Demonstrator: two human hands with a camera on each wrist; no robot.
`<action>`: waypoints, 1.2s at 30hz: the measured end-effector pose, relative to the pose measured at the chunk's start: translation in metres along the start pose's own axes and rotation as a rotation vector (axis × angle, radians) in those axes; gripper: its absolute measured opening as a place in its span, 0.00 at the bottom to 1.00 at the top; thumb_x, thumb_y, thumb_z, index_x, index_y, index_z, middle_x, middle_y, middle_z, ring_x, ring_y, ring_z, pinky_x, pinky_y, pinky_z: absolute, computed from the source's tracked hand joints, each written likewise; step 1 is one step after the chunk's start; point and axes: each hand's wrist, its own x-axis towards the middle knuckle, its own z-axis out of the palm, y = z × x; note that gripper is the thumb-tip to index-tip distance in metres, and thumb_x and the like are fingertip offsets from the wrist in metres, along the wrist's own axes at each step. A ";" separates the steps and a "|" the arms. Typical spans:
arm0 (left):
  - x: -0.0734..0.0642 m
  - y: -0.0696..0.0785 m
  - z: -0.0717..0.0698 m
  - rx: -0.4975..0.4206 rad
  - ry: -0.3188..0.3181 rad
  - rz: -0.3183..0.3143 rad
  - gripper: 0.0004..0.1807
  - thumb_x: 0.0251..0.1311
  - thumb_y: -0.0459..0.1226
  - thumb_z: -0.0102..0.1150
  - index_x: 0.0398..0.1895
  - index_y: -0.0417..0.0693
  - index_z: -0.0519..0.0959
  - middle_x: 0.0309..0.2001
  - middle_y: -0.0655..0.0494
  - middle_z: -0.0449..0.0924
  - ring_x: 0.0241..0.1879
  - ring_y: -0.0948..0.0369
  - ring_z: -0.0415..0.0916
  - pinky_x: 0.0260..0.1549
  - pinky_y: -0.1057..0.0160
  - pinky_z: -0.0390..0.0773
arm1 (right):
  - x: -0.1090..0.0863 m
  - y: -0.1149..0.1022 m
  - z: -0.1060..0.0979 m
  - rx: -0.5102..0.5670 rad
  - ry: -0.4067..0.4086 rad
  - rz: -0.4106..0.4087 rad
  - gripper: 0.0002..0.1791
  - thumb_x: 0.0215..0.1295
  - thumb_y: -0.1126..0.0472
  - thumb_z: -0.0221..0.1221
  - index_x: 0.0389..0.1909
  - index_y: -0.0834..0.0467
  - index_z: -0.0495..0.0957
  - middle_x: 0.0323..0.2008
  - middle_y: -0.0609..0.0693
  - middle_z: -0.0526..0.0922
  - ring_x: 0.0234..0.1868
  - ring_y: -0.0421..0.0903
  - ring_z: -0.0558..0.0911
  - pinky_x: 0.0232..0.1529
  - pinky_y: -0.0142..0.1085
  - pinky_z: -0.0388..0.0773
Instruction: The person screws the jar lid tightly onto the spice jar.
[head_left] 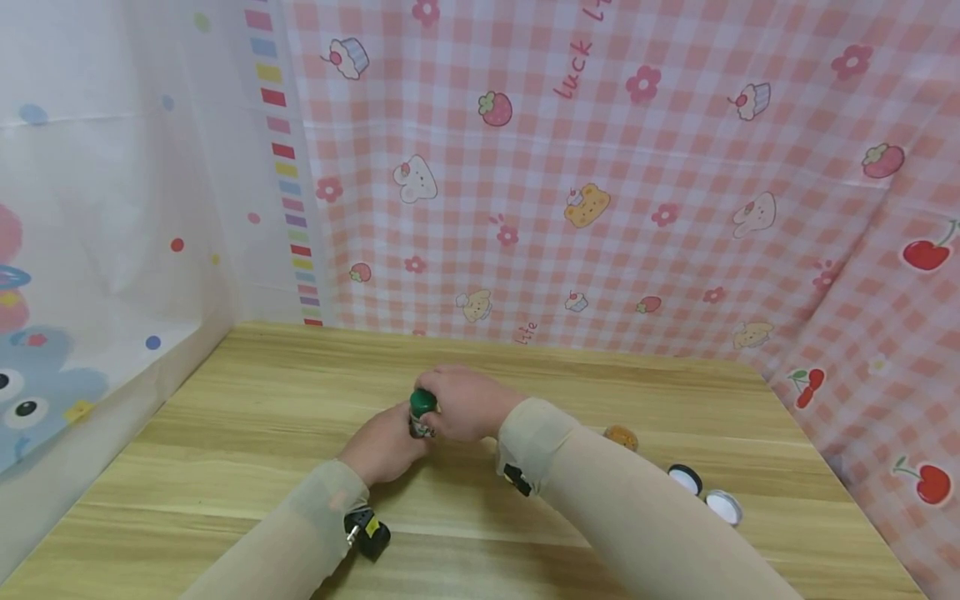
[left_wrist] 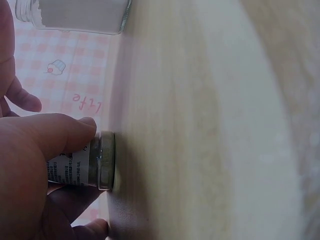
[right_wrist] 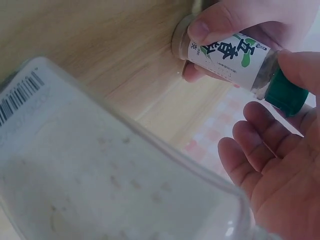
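A small spice bottle [right_wrist: 229,56] stands on the wooden table, with a white label and a green cap [head_left: 423,402]. Around its lower body my left hand [head_left: 387,443] holds it by thumb and fingers; the thumb presses on the label in the left wrist view. My right hand [head_left: 471,402] is at the top and grips the green cap between thumb and index finger. Its other fingers [right_wrist: 245,160] extend loosely beside the bottle in the right wrist view. The cap sits on the bottle's neck.
A clear container [right_wrist: 100,165] with pale contents and a barcode stands near my right wrist. To the right on the table [head_left: 225,467] are a round container of orange-brown contents [head_left: 621,437], a black-rimmed white round piece [head_left: 685,479] and a silver-rimmed one [head_left: 723,507]. Patterned curtains [head_left: 525,167] surround the table.
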 end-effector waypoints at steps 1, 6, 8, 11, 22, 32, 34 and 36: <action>0.000 0.000 0.000 0.001 0.001 -0.003 0.25 0.69 0.43 0.63 0.67 0.48 0.78 0.62 0.46 0.84 0.62 0.44 0.81 0.66 0.42 0.78 | 0.000 0.000 0.000 0.002 0.000 0.000 0.15 0.76 0.53 0.61 0.57 0.54 0.78 0.46 0.45 0.81 0.44 0.39 0.78 0.49 0.31 0.79; 0.001 -0.002 0.003 -0.005 0.001 -0.012 0.25 0.70 0.44 0.63 0.68 0.49 0.77 0.62 0.46 0.84 0.63 0.44 0.81 0.66 0.42 0.78 | 0.000 0.000 -0.001 0.006 -0.006 -0.002 0.16 0.76 0.53 0.61 0.59 0.55 0.78 0.47 0.45 0.82 0.46 0.39 0.78 0.50 0.31 0.80; 0.002 -0.002 0.003 -0.009 0.003 -0.010 0.25 0.70 0.44 0.63 0.68 0.49 0.77 0.62 0.45 0.84 0.63 0.44 0.81 0.66 0.41 0.78 | 0.000 0.000 -0.002 0.010 -0.010 0.000 0.16 0.77 0.53 0.61 0.58 0.54 0.78 0.47 0.45 0.81 0.45 0.39 0.78 0.49 0.30 0.79; 0.002 -0.002 0.004 -0.009 0.008 -0.004 0.25 0.70 0.44 0.64 0.67 0.49 0.77 0.62 0.45 0.84 0.62 0.44 0.81 0.65 0.41 0.78 | -0.001 0.000 -0.003 0.008 -0.017 0.005 0.14 0.77 0.52 0.60 0.57 0.54 0.78 0.45 0.44 0.80 0.44 0.39 0.77 0.47 0.29 0.79; 0.002 -0.004 0.005 -0.026 0.011 -0.027 0.21 0.70 0.44 0.64 0.64 0.50 0.79 0.61 0.47 0.85 0.63 0.45 0.81 0.65 0.42 0.78 | 0.000 -0.001 -0.001 -0.014 -0.011 0.004 0.11 0.78 0.51 0.59 0.50 0.54 0.76 0.38 0.43 0.77 0.39 0.40 0.75 0.38 0.30 0.74; 0.003 -0.007 0.008 -0.017 0.016 -0.011 0.22 0.71 0.44 0.64 0.65 0.50 0.78 0.61 0.47 0.85 0.63 0.45 0.81 0.65 0.43 0.78 | 0.000 -0.004 -0.005 -0.010 -0.030 0.021 0.10 0.79 0.51 0.59 0.47 0.54 0.77 0.36 0.43 0.78 0.38 0.40 0.75 0.38 0.31 0.74; 0.003 -0.007 0.008 -0.011 0.018 -0.011 0.22 0.71 0.44 0.64 0.65 0.49 0.78 0.61 0.46 0.85 0.63 0.45 0.81 0.65 0.43 0.79 | 0.000 -0.005 -0.005 -0.017 -0.029 0.031 0.10 0.79 0.51 0.59 0.46 0.53 0.76 0.35 0.44 0.77 0.37 0.40 0.74 0.36 0.31 0.74; 0.003 -0.007 0.008 -0.003 0.021 -0.010 0.23 0.72 0.45 0.64 0.66 0.49 0.78 0.61 0.45 0.85 0.63 0.44 0.81 0.65 0.43 0.79 | 0.001 -0.005 -0.004 -0.023 -0.030 0.041 0.10 0.79 0.51 0.58 0.45 0.54 0.76 0.35 0.44 0.77 0.36 0.40 0.74 0.36 0.31 0.74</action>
